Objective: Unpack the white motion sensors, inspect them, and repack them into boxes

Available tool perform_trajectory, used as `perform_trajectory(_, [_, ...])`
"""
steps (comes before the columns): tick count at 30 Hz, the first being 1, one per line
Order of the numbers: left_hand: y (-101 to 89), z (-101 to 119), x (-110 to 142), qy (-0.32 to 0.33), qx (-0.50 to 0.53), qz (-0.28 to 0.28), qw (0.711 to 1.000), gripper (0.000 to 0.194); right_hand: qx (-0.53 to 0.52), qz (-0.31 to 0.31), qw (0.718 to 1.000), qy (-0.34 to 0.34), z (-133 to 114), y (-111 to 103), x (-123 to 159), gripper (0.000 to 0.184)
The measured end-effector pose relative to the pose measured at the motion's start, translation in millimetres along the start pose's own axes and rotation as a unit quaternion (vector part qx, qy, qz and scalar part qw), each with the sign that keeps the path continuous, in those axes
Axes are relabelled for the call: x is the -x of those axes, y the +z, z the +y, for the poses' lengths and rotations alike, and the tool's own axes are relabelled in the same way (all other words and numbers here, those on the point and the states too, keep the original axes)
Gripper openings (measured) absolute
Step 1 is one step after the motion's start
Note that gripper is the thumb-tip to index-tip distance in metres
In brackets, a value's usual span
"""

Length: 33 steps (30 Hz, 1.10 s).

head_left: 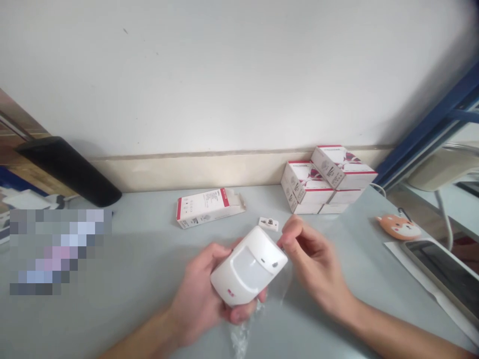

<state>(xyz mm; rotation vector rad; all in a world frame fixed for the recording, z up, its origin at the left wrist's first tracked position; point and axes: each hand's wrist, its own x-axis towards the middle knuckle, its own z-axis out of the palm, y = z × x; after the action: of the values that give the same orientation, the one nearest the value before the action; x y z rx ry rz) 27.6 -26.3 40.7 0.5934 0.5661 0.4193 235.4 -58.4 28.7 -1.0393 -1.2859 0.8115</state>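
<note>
A white motion sensor [249,269] with a curved lens window is tilted over the table in my left hand [202,289], whose fingers wrap round its sides and underside. My right hand [314,264] pinches close to the sensor's upper right corner. What lies between that thumb and forefinger is too small to make out. Just behind the sensor rests a small white bracket [268,224] on the tabletop. Crumpled clear plastic wrap [241,336] shows below my left hand. Further back lies a white and red carton [209,208], its right end flap open.
Several white and red cartons [329,179] are stacked against the wall at back right. A orange animal-faced pouch [399,227] and a phone [445,274] on white paper lie at the right. A black post [71,172] leans at the left, near a blurred-out patch.
</note>
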Motion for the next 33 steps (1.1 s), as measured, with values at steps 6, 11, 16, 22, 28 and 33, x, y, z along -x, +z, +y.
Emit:
perform_trajectory(6, [2.3, 5.7, 1.2, -0.029, 0.048, -0.036, 0.998, 0.057, 0.116, 0.039, 0.987, -0.108, 3.0, -5.2, 0.6, 0.018])
perform_trajectory(11, [4.3, 12.8, 3.6, 0.01, 0.066, -0.049, 0.997, 0.056, 0.203, -0.035, 0.96, -0.19, 5.3, -5.1, 3.0, 0.049])
perform_trajectory(16, [0.5, 13.0, 4.1, 0.045, 0.006, -0.074, 0.996, 0.057, 0.255, -0.072, 0.928, -0.261, -6.4, -13.1, -2.5, 0.058])
perform_trajectory(22, [-6.9, 34.3, 4.7, 0.19, -0.006, 0.027, 0.981, 0.043, 0.389, -0.115, 0.891, -0.205, -2.9, -27.3, -19.9, 0.057])
perform_trajectory(28, [-20.7, 48.3, 2.0, 0.236, 0.03, 0.129, 0.963, 0.034, 0.47, -0.202, 0.856, -0.08, 5.0, -29.0, -19.5, 0.043])
perform_trajectory(33, [-25.9, 52.2, 3.3, 0.235, 0.069, 0.118, 0.962, 0.033, 0.457, -0.223, 0.861, -0.008, 9.7, -31.4, -15.6, 0.046])
